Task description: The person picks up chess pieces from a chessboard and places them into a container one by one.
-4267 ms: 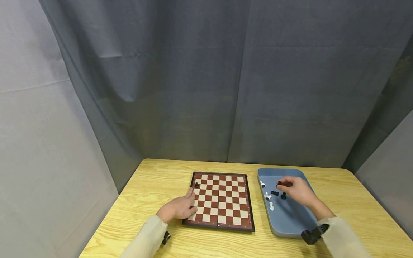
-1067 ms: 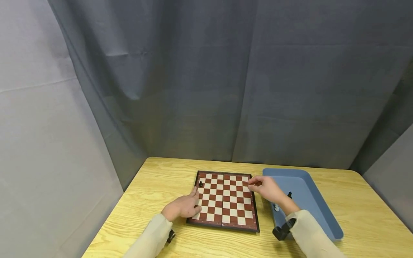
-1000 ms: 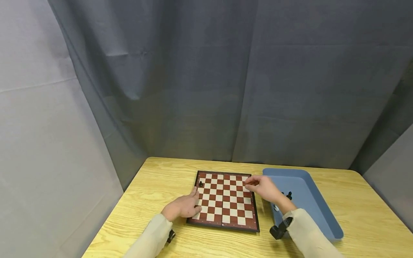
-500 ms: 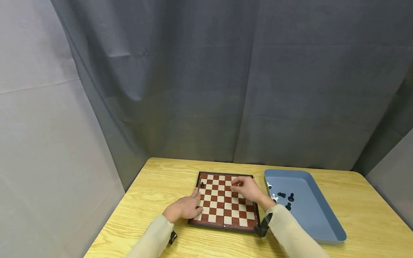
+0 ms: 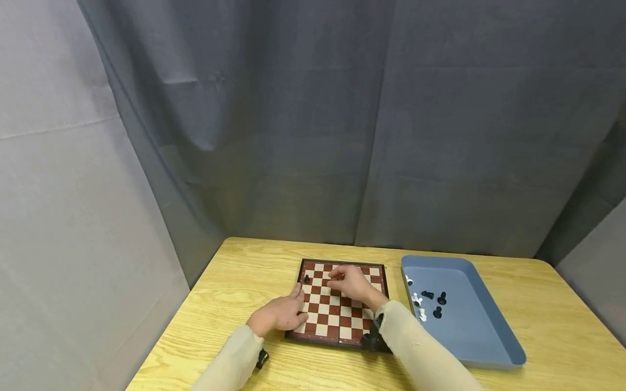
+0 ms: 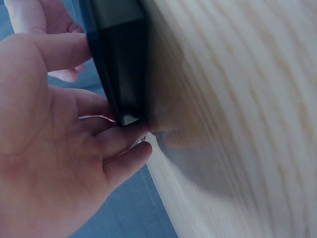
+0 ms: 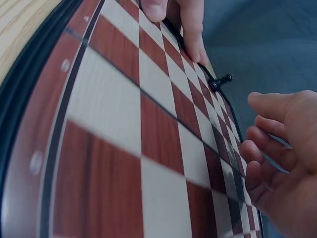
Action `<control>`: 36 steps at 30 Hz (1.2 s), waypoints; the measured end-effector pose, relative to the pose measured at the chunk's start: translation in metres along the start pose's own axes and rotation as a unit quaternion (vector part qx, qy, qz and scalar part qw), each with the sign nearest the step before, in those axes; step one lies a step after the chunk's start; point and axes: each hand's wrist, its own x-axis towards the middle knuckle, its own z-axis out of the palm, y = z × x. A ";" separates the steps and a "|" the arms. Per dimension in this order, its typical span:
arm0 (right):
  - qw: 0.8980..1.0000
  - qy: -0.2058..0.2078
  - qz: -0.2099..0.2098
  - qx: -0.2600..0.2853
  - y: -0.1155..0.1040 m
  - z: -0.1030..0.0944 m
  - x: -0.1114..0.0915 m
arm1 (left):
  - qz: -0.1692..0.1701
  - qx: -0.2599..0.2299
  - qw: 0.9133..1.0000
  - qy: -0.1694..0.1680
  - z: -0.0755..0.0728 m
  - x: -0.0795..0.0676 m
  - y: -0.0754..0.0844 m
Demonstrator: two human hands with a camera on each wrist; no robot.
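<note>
A checkered chessboard (image 5: 321,319) in red-brown and cream lies on the table, a fold line across its middle. My left hand (image 5: 280,314) rests at its left edge, thumb over the top and fingers along the side; the left wrist view shows fingers against the dark rim (image 6: 116,64). One black pawn (image 5: 307,279) stands near the board's far left corner. Over the far middle of the board hovers my right hand (image 5: 353,283), fingers loosely bent towards the pawn (image 7: 218,83). In the right wrist view no piece shows between the right hand's fingers (image 7: 270,104).
Right of the board stands a shallow blue tray (image 5: 474,339). It holds several chess pieces, among them a black one (image 5: 442,298), a black knight (image 5: 427,295) and a white one (image 5: 423,314). The wooden table (image 5: 259,258) ends at grey curtains (image 5: 293,136).
My right hand has left the tray, where it pinched a black piece, and has moved left across the board. Another black piece now shows in the tray. My left hand keeps its place.
</note>
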 end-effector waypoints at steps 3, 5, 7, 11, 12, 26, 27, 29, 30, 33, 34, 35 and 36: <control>1.000 -0.004 -0.006 -0.005 -0.004 0.008 0.005 | -0.003 0.004 1.000 -0.004 0.002 0.000 -0.001; 1.000 -0.004 -0.010 -0.005 -0.007 0.013 0.008 | -0.004 0.004 1.000 -0.004 0.003 -0.001 -0.002; 1.000 -0.003 -0.011 -0.005 -0.010 0.017 0.011 | -0.005 0.003 1.000 -0.002 0.003 -0.001 -0.003; 1.000 -0.005 -0.016 -0.020 -0.013 0.026 0.019 | -0.006 0.005 1.000 0.002 0.001 -0.002 -0.003; 0.999 -0.005 -0.021 -0.026 -0.013 0.028 0.020 | -0.005 0.006 1.000 0.002 0.001 -0.002 -0.003; 0.998 0.006 -0.031 -0.057 -0.013 0.047 0.027 | -0.003 0.037 0.999 -0.007 0.002 0.004 0.001; 0.997 0.007 -0.033 -0.063 -0.014 0.048 0.027 | -0.002 0.037 0.999 -0.007 0.002 0.004 0.001; 0.996 0.010 -0.037 -0.074 -0.014 0.049 0.027 | -0.001 0.037 0.999 -0.007 0.002 0.003 0.002; 0.996 0.013 -0.039 -0.080 -0.015 0.050 0.026 | -0.001 0.037 0.999 -0.009 0.001 0.003 0.002; 0.995 0.025 -0.036 -0.095 -0.017 0.051 0.026 | 0.000 0.041 0.999 -0.009 0.000 0.001 0.002; 0.994 0.029 -0.035 -0.100 -0.018 0.052 0.026 | 0.001 0.042 0.999 -0.009 -0.001 0.001 0.003; 0.993 0.033 -0.032 -0.106 -0.018 0.052 0.026 | 0.001 0.044 0.999 -0.010 -0.002 0.001 0.003; 0.993 0.034 -0.028 -0.109 -0.018 0.052 0.026 | 0.001 0.046 0.999 -0.010 -0.002 0.001 0.004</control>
